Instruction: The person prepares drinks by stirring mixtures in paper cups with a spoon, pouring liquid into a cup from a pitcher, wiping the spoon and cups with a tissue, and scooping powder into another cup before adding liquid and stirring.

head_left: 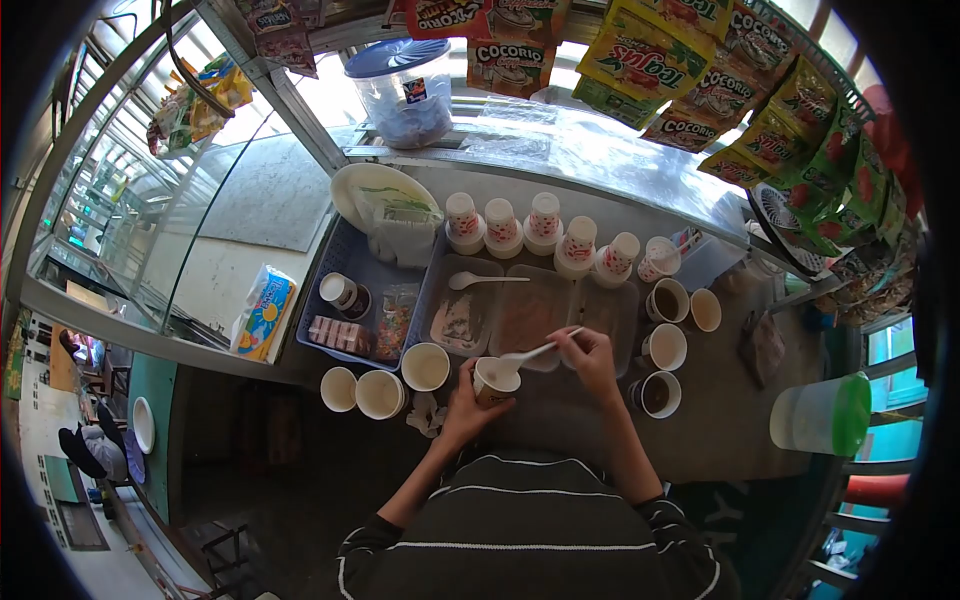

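My left hand is wrapped round a paper cup, holding it upright in front of my chest. Between the thumb and fingers of my right hand is the handle of a white plastic spoon. The spoon's bowl is at the mouth of this cup; I cannot tell what it carries. Just beyond stand plastic tubs of powder, a pinkish-white one and a brown one. A second white spoon lies across the tubs. Beside my left hand is a crumpled tissue.
Open paper cups stand at left; cups with dark contents stand at right. Stacks of upturned cups line the back. A blue basket holds packets. A green-lidded container is far right; sachets hang overhead.
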